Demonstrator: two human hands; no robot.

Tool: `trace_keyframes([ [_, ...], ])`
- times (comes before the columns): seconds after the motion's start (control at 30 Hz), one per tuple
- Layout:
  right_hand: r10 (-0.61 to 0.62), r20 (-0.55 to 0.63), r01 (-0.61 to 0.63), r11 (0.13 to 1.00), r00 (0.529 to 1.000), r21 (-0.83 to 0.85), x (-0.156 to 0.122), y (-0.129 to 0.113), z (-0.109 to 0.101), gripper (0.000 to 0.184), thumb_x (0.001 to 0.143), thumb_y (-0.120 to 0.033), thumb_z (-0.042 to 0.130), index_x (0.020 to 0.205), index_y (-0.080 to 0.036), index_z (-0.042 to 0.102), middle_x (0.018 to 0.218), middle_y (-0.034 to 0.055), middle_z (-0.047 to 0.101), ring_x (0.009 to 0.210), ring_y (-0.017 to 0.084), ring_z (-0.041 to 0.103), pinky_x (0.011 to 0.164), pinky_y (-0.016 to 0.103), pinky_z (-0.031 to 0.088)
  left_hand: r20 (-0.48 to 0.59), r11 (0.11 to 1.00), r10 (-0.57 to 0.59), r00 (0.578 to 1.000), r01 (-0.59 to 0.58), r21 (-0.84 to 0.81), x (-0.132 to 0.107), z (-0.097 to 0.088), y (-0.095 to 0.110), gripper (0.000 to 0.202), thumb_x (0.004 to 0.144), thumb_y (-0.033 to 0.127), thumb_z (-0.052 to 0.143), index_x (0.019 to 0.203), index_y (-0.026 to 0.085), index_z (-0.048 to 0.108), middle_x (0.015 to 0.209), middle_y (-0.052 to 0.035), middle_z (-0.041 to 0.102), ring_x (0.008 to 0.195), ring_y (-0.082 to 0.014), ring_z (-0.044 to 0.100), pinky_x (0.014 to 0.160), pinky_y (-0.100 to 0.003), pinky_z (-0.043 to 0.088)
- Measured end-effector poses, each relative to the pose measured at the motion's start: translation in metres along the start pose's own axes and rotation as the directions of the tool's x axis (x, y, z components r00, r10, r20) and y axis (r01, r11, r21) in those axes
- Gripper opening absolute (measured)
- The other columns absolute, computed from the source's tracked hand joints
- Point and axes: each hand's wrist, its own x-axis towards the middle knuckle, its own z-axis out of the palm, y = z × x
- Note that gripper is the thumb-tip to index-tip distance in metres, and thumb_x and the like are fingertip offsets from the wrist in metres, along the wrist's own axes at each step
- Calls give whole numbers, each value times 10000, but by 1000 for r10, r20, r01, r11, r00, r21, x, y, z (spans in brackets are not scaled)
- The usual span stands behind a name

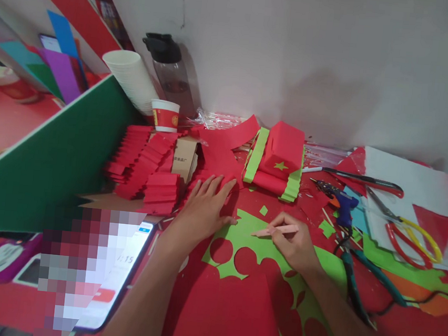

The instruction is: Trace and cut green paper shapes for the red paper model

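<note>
Listing from the left edge of the table [411, 323] to its right edge.

1. dark green upright divider board [50, 162], white-trimmed, standing along the left edge.
2. black-framed phone [127, 269], screen lit, flat near the front edge at the board's foot.
3. stack of white paper cups [131, 80], tilted, at the back-left corner. A red-and-white paper cup [164, 116] stands upright just in front, with a dark plastic bottle [170, 70] behind against the wall.
4. heap of folded red paper strips [144, 168], lying around a small brown cardboard box [185, 158].
5. left hand [204, 208]: open, palm down, fingers spread flat on red paper at the heap's right side. The thumb touches the far-left corner of the light green paper sheet [237, 235]. Holds nothing.
6. light green paper sheet: round holes cut through it, flat on the table, under and between both hands, running toward the front edge.
7. slim pink stick-shaped tool [277, 230]: long axis left to right, nearly flat, tip on the sheet. The tip aims at the left thumb and lies near it, not touching.
8. right hand [298, 245]: closed round the tool's right end in a writing grip, the hand nearer the tip.
9. red paper box with a yellow star and green bands [283, 152], behind the hands, toward the back edge.
10. blue glue gun [343, 203], then red-and-yellow-handled scissors [411, 241], toward the right edge.
</note>
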Motion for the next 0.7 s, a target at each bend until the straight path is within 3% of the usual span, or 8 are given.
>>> trace_keyframes([
  [0.23, 29, 83, -27, 999, 996, -22, -2, -3, 1, 131, 865, -268, 590, 779, -176, 628, 576, -13, 576, 497, 123, 499, 451, 216, 316, -21, 1000, 17, 1000, -16, 18, 0, 0, 0, 806, 813, 462, 703, 1492, 262, 317, 1555, -164, 358, 1458, -349, 303, 1151, -533, 288],
  [0.4, 49, 144, -54, 998, 988, 30, -3, -6, 3, 168, 888, -318, 605, 828, -166, 644, 633, 16, 657, 529, 134, 548, 457, 216, 320, -20, 1000, 19, 1000, -19, 13, 0, -1, 0, 789, 811, 449, 704, 1480, 270, 327, 1541, -159, 378, 1450, -350, 317, 1138, -533, 305],
  [0.7, -7, 55, 5, 999, 998, 35, 0, 2, 6, 242, 899, -392, 613, 902, -162, 688, 753, 39, 714, 474, 101, 522, 448, 211, 404, 5, 1000, 0, 1000, 0, 18, 2, 3, -2, 840, 797, 490, 712, 1502, 268, 313, 1578, -152, 323, 1477, -355, 256, 1179, -540, 241],
])
